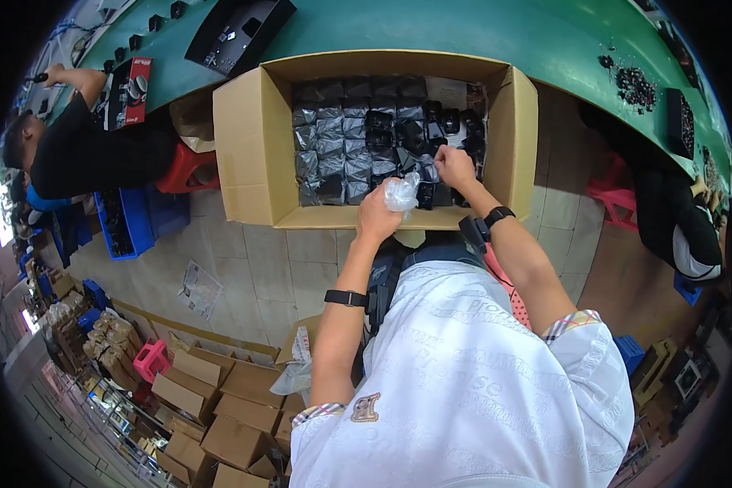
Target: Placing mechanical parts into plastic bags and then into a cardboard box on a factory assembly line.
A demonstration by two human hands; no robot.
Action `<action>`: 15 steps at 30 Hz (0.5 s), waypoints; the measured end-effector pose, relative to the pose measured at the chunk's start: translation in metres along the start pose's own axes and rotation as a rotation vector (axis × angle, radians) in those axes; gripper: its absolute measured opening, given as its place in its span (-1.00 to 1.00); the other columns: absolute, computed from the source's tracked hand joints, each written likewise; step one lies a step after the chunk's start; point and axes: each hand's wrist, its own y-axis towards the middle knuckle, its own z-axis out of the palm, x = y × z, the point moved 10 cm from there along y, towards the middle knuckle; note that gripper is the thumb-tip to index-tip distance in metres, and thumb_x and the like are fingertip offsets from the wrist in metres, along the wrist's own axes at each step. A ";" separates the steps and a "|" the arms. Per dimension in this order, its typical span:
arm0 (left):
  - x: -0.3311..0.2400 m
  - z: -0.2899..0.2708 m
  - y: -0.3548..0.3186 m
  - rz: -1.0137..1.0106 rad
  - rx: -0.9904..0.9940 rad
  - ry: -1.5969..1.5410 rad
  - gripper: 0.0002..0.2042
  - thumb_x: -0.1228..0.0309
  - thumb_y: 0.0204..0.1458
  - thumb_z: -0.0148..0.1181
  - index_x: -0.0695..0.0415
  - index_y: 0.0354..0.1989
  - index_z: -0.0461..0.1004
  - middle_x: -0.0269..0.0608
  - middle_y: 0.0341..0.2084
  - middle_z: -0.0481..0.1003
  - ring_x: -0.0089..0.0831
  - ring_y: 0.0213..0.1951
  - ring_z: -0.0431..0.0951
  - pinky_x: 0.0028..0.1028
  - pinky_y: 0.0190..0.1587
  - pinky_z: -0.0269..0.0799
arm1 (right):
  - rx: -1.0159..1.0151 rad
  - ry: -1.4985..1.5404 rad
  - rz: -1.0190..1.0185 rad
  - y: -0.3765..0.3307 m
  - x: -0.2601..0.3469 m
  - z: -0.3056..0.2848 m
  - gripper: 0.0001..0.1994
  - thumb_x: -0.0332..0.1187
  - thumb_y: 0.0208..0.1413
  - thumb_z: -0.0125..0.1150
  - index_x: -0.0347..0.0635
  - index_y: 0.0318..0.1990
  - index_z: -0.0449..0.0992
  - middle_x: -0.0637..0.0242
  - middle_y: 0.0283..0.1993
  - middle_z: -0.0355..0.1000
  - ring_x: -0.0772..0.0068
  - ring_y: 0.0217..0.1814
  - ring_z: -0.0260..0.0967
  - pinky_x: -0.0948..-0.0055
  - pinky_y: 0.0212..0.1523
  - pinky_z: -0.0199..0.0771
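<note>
A large open cardboard box [244,154] stands in front of me. Rows of small black blocks wrapped in clear plastic [330,146] fill its left and middle. Toward the right side lie several glossy black pieces [433,112] that look unwrapped; their exact kind is too small to tell. Over the box's near edge, my left hand [376,213] is closed round a bunch of clear plastic bags [402,193]. My right hand [455,167] reaches above the black pieces, its fingers pinched on thin clear plastic beside the bunch. Each wrist wears a black strap.
Behind the box runs a green table [342,32] with a black tray [240,37] and a pile of small dark parts [634,89]. Co-workers sit at far left and right, near a red stool [189,169] and a blue crate [126,224]. Cardboard boxes [240,411] stand at lower left.
</note>
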 end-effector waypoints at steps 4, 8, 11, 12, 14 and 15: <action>0.007 -0.010 -0.004 -0.015 -0.040 -0.047 -0.58 0.37 -0.12 0.29 -0.01 0.00 0.44 0.03 -0.28 0.57 0.06 -0.16 0.55 -0.18 -0.18 0.47 | 0.245 0.591 -0.061 -0.010 0.044 -0.004 -0.88 -0.42 -0.03 0.30 -0.28 -0.38 0.54 0.22 -0.52 0.52 0.47 -0.50 0.50 0.48 -0.41 0.48; -0.008 -0.009 0.000 0.005 -0.068 -0.052 -0.47 0.37 -0.14 0.32 -0.04 0.11 0.39 -0.03 -0.25 0.58 0.02 -0.16 0.56 -0.18 -0.17 0.47 | 0.217 0.869 0.113 -0.009 0.013 -0.008 -0.91 -0.43 -0.01 0.28 -0.25 -0.38 0.55 0.38 -0.51 0.49 0.59 -0.50 0.42 0.58 -0.46 0.38; -0.020 -0.007 0.000 -0.051 0.001 -0.223 -0.48 0.39 -0.18 0.35 0.01 0.07 0.44 -0.06 -0.26 0.59 -0.02 -0.17 0.58 -0.21 -0.16 0.48 | 0.640 1.024 0.021 -0.039 0.059 -0.010 -0.90 -0.42 -0.05 0.26 -0.22 -0.36 0.56 0.42 -0.46 0.48 0.59 -0.44 0.40 0.61 -0.42 0.33; -0.010 -0.006 -0.003 -0.055 0.005 -0.220 -0.48 0.39 -0.18 0.35 0.01 0.07 0.44 -0.06 -0.26 0.59 -0.02 -0.17 0.58 -0.21 -0.16 0.48 | 0.750 0.971 -0.041 -0.052 0.079 -0.002 -0.87 -0.42 -0.05 0.24 -0.22 -0.31 0.57 0.42 -0.46 0.49 0.60 -0.42 0.39 0.61 -0.41 0.34; -0.005 0.000 -0.007 0.203 0.087 -0.160 -0.56 0.40 -0.21 0.37 0.04 -0.05 0.51 -0.08 -0.30 0.59 -0.03 -0.21 0.59 -0.23 -0.17 0.48 | 0.978 0.912 -0.230 -0.077 0.120 0.006 -0.83 -0.42 -0.04 0.23 -0.21 -0.25 0.57 0.41 -0.43 0.49 0.60 -0.41 0.40 0.60 -0.39 0.36; 0.005 -0.001 -0.007 0.195 0.100 -0.179 -0.65 0.42 -0.25 0.38 0.12 -0.19 0.54 -0.06 -0.35 0.58 -0.02 -0.25 0.58 -0.26 -0.18 0.48 | 0.926 1.018 -0.199 -0.070 0.119 -0.001 -0.79 -0.40 -0.01 0.21 -0.20 -0.19 0.58 0.40 -0.40 0.51 0.60 -0.41 0.41 0.58 -0.37 0.38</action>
